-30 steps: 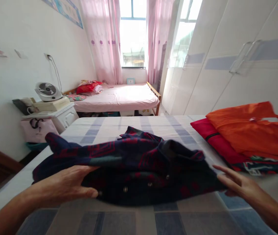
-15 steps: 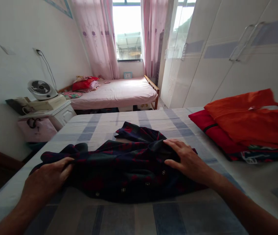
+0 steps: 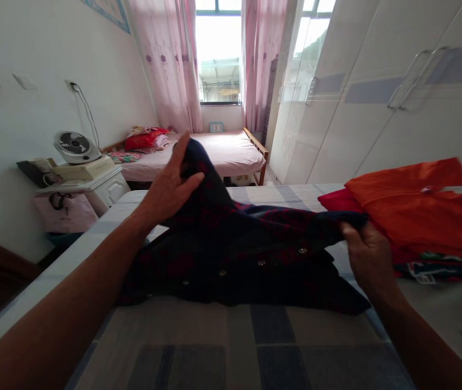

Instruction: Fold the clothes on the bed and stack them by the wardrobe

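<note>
A dark navy and red patterned shirt (image 3: pixel 231 238) with several shiny buttons along its front lies crumpled across the striped bedsheet (image 3: pixel 210 330). My left hand (image 3: pixel 168 187) is at its far left part, holding a section of cloth raised above the bed; the index finger and thumb stand apart, and the other fingers are hidden. At the right, my right hand (image 3: pixel 371 254) pinches another end of the shirt between thumb and fingers, just off the bed. The cloth hangs in a sagging line between both hands, while the buttoned front rests on the sheet.
A pile of folded clothes, with an orange garment (image 3: pixel 414 208) on top, sits at the right, close to my right hand. White wardrobes (image 3: pixel 337 135) line the right side. Beyond stand a pink-sheeted bed (image 3: pixel 210 151) and a small fan (image 3: pixel 75 147) on a cabinet.
My left hand has moved up, away and to the right, lifting cloth. My right hand has moved right and closed on the shirt's end, pulling it up toward the pile.
</note>
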Tool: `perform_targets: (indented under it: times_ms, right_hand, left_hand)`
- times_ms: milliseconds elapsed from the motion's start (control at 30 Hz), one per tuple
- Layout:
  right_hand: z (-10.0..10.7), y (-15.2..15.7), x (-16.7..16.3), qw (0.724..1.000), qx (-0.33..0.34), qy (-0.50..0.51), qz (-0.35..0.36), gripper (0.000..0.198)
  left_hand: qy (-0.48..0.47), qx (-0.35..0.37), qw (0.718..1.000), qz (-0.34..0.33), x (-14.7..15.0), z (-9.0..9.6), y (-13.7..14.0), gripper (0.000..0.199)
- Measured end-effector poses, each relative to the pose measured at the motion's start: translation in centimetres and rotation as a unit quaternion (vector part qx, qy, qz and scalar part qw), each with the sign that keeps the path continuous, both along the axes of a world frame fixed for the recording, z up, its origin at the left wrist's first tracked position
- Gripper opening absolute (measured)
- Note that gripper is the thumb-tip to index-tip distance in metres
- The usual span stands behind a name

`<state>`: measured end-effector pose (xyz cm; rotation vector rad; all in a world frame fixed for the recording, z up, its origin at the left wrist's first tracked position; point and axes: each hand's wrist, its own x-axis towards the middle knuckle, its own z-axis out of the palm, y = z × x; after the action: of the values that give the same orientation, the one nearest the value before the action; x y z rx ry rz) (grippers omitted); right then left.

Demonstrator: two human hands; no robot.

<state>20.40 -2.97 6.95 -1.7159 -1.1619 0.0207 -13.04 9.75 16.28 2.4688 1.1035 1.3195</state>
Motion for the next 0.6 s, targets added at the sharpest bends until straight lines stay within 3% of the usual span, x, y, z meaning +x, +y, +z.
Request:
perform_targets:
  times_ms: [67, 133, 200, 300, 433, 533, 600]
  right_hand:
    - [-0.9, -1.1, 2.7, 0.997, -0.025, 0.033, -0.063, 0.032]
    - [-2.9, -2.0, 5.3, 0.991, -0.099, 0.036, -0.081, 0.031]
    - [-5.1, -2.3, 7.3, 0.987, -0.148, 0.023, -0.065, 0.037]
    - [-6.8, -1.9, 8.4, 0.989, -0.135, -0.032, -0.041, 0.051]
    - [-5.5, 0.9, 6.6, 0.975, -0.147, -0.165, 0.018, 0.046]
    - [-4.0, 4.7, 4.7, 0.954, -0.164, -0.231, 0.095, 0.046]
    - [-3.3, 7.6, 3.7, 0.930, -0.220, -0.263, 0.136, 0.047]
  left_hand:
    - [0.042, -0.058, 0.996, -0.046, 0.7, -1.2, 0.6, 0.064]
    - [0.103, -0.107, 0.988, -0.037, 0.0, -3.1, 0.3, 0.058]
    - [0.161, -0.145, 0.976, -0.006, -2.2, -5.4, -0.3, 0.054]
    - [0.221, -0.206, 0.951, 0.069, -7.4, -8.8, -1.3, 0.062]
    - [0.247, -0.248, 0.917, 0.191, -14.9, -12.0, -2.5, 0.064]
    - [0.245, -0.268, 0.905, 0.222, -18.6, -13.1, -3.5, 0.056]
    - [0.224, -0.291, 0.900, 0.234, -19.9, -13.6, -4.2, 0.055]
